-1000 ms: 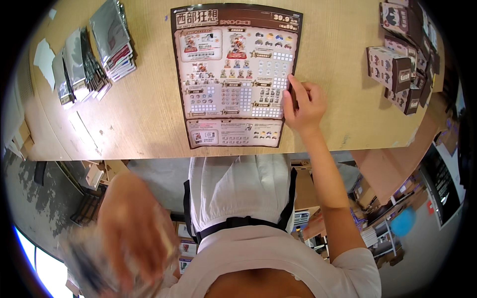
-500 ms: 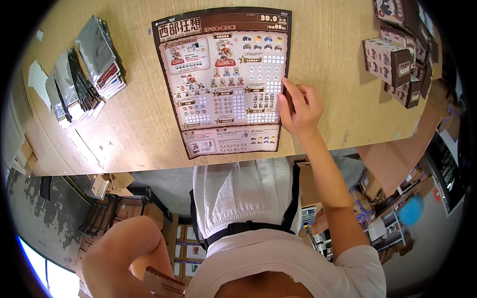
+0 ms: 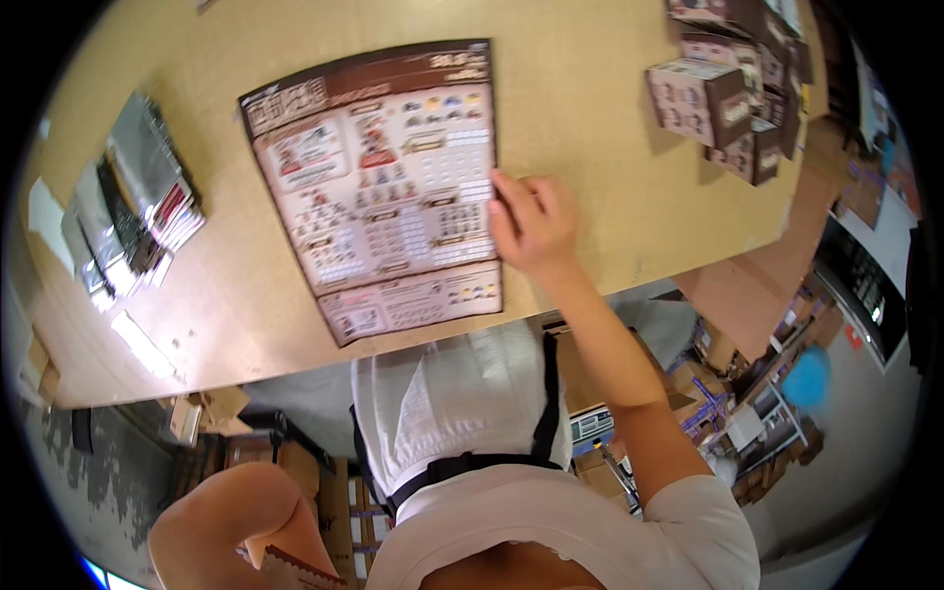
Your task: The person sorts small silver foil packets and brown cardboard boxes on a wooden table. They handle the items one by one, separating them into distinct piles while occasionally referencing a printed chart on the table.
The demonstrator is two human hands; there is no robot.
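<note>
A large printed sheet [image 3: 379, 202] in brown and pale pink lies on the table near its front edge, covered with small pictures and boxes. At its right edge rests my right hand [image 3: 539, 224], the index finger and thumb apart with their tips touching the paper and the other fingers loosely bent. My left arm [image 3: 236, 511] is bent sharply at the lower left, and its hand is out of the picture. Beside that arm a brown packet with a zigzag edge [image 3: 300, 572] shows partly at the lower border; what holds it is hidden.
Silver and dark packets [image 3: 147, 157] lie in stacks on the left of the table [image 3: 580, 88]. Small brown and pink boxes [image 3: 696, 101] are piled at the far right. Beyond the front edge are cartons, a metal rack and a blue round object [image 3: 806, 379].
The whole view has shifted and tilted, so the sheet and boxes appear further left and the picture is blurrier. My right hand stays at the sheet's right edge.
</note>
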